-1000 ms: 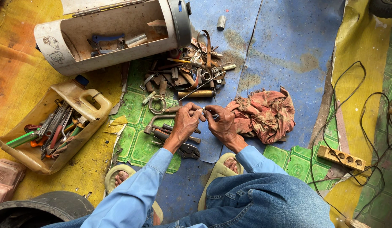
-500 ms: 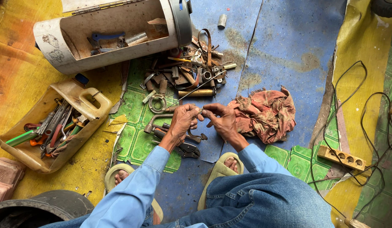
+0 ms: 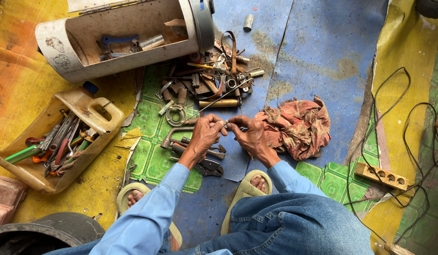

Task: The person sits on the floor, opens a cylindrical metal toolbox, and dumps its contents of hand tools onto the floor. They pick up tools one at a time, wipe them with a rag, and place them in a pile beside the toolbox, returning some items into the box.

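Now pinched between the fingertips of both hands, just above the blue mat point(image 3: 313, 56): a small metal piece point(image 3: 225, 123), too small to identify. Left hand point(image 3: 204, 136) and right hand point(image 3: 249, 137) both closed on it, thumbs and forefingers meeting. Lifted slightly and drawn together since a second ago, when bent lower over the pliers point(image 3: 207, 166); barely shifted over the last half second. Judged as fine fingertip work well under way, with the grip settled.

Directly below the hands, pliers and a grey clamp-like tool point(image 3: 174, 134); just beyond the left knuckles, a metal ring point(image 3: 175, 115) and a thin rod point(image 3: 219, 99) slanting toward the heap of rusty tools point(image 3: 214, 78). Close on the right, nearly touching the wrist, a crumpled red rag point(image 3: 297, 127).

Crowded to the front and left by a cut jerrycan of hand tools point(image 3: 93, 101) and a white cut-open container point(image 3: 53, 52). Open room only on bare mat beyond the rag; farther right, black cable point(image 3: 408, 141) and a wooden socket strip point(image 3: 382, 175).
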Demonstrator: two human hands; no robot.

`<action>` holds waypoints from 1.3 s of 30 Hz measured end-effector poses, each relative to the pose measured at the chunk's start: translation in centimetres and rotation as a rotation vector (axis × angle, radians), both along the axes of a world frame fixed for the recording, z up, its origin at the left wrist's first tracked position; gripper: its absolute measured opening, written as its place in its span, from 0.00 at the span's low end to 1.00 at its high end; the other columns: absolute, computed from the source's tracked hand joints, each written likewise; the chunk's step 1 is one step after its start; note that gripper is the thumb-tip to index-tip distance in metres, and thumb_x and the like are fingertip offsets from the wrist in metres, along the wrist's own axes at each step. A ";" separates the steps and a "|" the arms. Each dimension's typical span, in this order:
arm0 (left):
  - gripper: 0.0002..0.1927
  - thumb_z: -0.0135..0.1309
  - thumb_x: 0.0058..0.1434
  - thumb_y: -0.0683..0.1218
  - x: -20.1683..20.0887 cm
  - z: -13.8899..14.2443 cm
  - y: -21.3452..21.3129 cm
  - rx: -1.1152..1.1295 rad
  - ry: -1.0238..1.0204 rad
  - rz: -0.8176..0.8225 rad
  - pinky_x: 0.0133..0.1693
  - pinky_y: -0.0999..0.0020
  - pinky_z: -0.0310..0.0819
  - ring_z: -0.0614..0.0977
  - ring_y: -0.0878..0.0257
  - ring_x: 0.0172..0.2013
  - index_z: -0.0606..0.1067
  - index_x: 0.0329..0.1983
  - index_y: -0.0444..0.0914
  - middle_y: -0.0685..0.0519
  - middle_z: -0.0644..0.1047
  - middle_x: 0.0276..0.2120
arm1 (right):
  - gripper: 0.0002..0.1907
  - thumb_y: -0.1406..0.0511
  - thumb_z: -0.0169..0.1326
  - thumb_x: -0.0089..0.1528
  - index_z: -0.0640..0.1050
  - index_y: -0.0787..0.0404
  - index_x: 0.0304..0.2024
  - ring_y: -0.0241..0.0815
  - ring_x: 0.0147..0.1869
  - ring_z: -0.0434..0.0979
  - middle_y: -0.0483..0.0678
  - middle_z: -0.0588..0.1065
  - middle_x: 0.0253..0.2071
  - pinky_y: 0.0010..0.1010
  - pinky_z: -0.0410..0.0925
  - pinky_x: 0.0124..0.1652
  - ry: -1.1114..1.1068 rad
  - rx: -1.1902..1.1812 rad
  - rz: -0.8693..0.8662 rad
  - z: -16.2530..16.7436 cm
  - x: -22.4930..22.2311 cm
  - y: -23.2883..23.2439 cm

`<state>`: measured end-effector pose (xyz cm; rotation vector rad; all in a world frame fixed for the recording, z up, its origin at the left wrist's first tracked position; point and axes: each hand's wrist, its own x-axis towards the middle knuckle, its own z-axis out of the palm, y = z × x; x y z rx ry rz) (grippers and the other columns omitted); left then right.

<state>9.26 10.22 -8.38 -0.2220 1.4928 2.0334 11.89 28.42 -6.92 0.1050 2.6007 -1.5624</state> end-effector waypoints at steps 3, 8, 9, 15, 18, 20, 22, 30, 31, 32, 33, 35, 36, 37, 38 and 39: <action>0.09 0.52 0.68 0.44 0.3 0.0 0.2 -0.009 0.013 0.007 0.19 0.78 0.56 0.65 0.75 0.17 0.73 0.39 0.32 0.50 0.79 0.25 | 0.07 0.69 0.63 0.63 0.82 0.64 0.44 0.37 0.34 0.85 0.51 0.84 0.38 0.26 0.77 0.31 0.255 0.163 0.056 0.8 0.5 -0.5; 0.09 0.51 0.67 0.44 0.3 -0.1 0.6 -0.008 0.006 0.020 0.18 0.77 0.58 0.65 0.75 0.16 0.71 0.38 0.31 0.49 0.79 0.26 | 0.10 0.73 0.61 0.61 0.79 0.66 0.45 0.44 0.40 0.85 0.53 0.82 0.42 0.30 0.77 0.35 0.394 0.212 0.116 2.0 0.5 -0.8; 0.09 0.51 0.67 0.44 0.4 -0.2 0.6 0.002 -0.016 0.025 0.18 0.77 0.58 0.65 0.75 0.16 0.71 0.38 0.31 0.48 0.79 0.26 | 0.10 0.73 0.61 0.60 0.79 0.65 0.45 0.46 0.42 0.85 0.53 0.82 0.43 0.31 0.77 0.38 0.427 0.236 0.140 2.2 0.5 -0.8; 0.09 0.52 0.67 0.43 0.3 -0.5 0.5 0.084 -0.106 0.027 0.17 0.76 0.56 0.64 0.74 0.16 0.69 0.36 0.31 0.44 0.79 0.26 | 0.10 0.75 0.61 0.60 0.78 0.65 0.44 0.51 0.45 0.85 0.54 0.82 0.44 0.34 0.76 0.44 0.507 0.339 0.261 2.7 0.3 -0.3; 0.10 0.52 0.67 0.43 0.2 -0.4 0.4 0.072 -0.118 0.020 0.17 0.76 0.58 0.65 0.73 0.16 0.69 0.36 0.30 0.43 0.79 0.26 | 0.11 0.75 0.60 0.60 0.78 0.66 0.45 0.50 0.45 0.85 0.54 0.82 0.44 0.35 0.77 0.44 0.525 0.319 0.273 2.1 0.4 -0.1; 0.10 0.52 0.67 0.43 0.2 -0.2 0.4 0.055 -0.109 0.015 0.17 0.75 0.58 0.65 0.73 0.16 0.70 0.35 0.30 0.43 0.79 0.27 | 0.11 0.73 0.61 0.60 0.79 0.66 0.46 0.48 0.45 0.85 0.54 0.82 0.43 0.35 0.78 0.43 0.481 0.249 0.228 1.4 0.4 0.0; 0.09 0.51 0.66 0.43 0.1 0.0 0.3 0.058 -0.095 0.017 0.17 0.75 0.57 0.64 0.73 0.16 0.70 0.36 0.30 0.43 0.80 0.27 | 0.10 0.71 0.61 0.63 0.79 0.65 0.47 0.43 0.43 0.86 0.52 0.83 0.42 0.32 0.78 0.41 0.321 0.179 0.171 0.6 0.3 0.2; 0.09 0.52 0.67 0.44 0.1 0.2 -0.1 -0.116 -0.008 -0.066 0.22 0.73 0.61 0.68 0.71 0.19 0.75 0.39 0.31 0.46 0.81 0.27 | 0.11 0.67 0.58 0.64 0.78 0.68 0.45 0.36 0.37 0.84 0.50 0.82 0.37 0.27 0.78 0.27 -0.286 -0.356 0.028 -1.9 -0.6 1.5; 0.09 0.52 0.66 0.44 0.1 0.3 -0.1 -0.170 0.032 -0.084 0.24 0.72 0.63 0.70 0.70 0.21 0.76 0.39 0.31 0.46 0.82 0.28 | 0.11 0.67 0.59 0.63 0.78 0.69 0.45 0.36 0.37 0.84 0.50 0.82 0.36 0.27 0.78 0.26 -0.293 -0.349 0.025 -1.9 -0.6 1.4; 0.09 0.54 0.65 0.44 0.0 0.5 -0.1 -0.248 0.117 -0.103 0.28 0.71 0.68 0.74 0.69 0.25 0.76 0.39 0.32 0.47 0.83 0.29 | 0.11 0.67 0.60 0.63 0.78 0.70 0.44 0.37 0.36 0.84 0.50 0.82 0.36 0.28 0.78 0.26 -0.298 -0.343 0.021 -1.8 -0.7 1.3; 0.09 0.55 0.64 0.45 0.0 0.7 -0.1 -0.327 0.204 -0.124 0.32 0.70 0.72 0.79 0.68 0.29 0.76 0.39 0.33 0.48 0.83 0.30 | 0.11 0.67 0.60 0.63 0.78 0.70 0.44 0.37 0.37 0.84 0.50 0.82 0.35 0.27 0.78 0.27 -0.281 -0.359 -0.001 -1.6 -0.7 1.2; 0.10 0.57 0.62 0.46 -0.2 1.2 -0.2 -0.462 0.343 -0.144 0.37 0.67 0.77 0.85 0.64 0.34 0.77 0.40 0.34 0.49 0.84 0.33 | 0.10 0.67 0.60 0.64 0.78 0.70 0.43 0.36 0.37 0.84 0.51 0.82 0.35 0.27 0.78 0.28 -0.251 -0.391 -0.048 -0.9 -0.8 0.6; 0.11 0.58 0.62 0.46 -0.4 1.5 -0.2 -0.518 0.397 -0.142 0.39 0.65 0.77 0.85 0.62 0.36 0.77 0.41 0.34 0.50 0.84 0.34 | 0.10 0.67 0.60 0.64 0.78 0.70 0.43 0.36 0.37 0.84 0.51 0.82 0.35 0.27 0.78 0.28 -0.209 -0.348 -0.059 -0.5 -0.9 0.4; 0.12 0.59 0.62 0.47 -0.6 1.9 -0.3 -0.576 0.452 -0.141 0.41 0.63 0.78 0.85 0.60 0.38 0.77 0.42 0.35 0.50 0.83 0.36 | 0.09 0.67 0.59 0.64 0.79 0.69 0.42 0.36 0.36 0.84 0.50 0.82 0.35 0.27 0.78 0.28 -0.166 -0.305 -0.071 -0.1 -0.9 0.1; 0.11 0.59 0.62 0.47 -0.9 2.2 -0.4 -0.535 0.461 -0.151 0.41 0.65 0.79 0.85 0.62 0.38 0.77 0.42 0.35 0.51 0.83 0.37 | 0.09 0.67 0.59 0.65 0.79 0.69 0.42 0.36 0.35 0.83 0.50 0.82 0.34 0.26 0.78 0.28 -0.124 -0.262 -0.081 0.2 -1.1 -0.1; 0.11 0.59 0.62 0.47 -1.2 2.5 -0.7 -0.494 0.469 -0.161 0.41 0.66 0.79 0.85 0.63 0.39 0.78 0.42 0.36 0.52 0.83 0.37 | 0.09 0.67 0.59 0.65 0.79 0.69 0.43 0.36 0.36 0.83 0.50 0.82 0.35 0.26 0.78 0.28 -0.129 -0.315 -0.083 0.5 -1.2 -0.3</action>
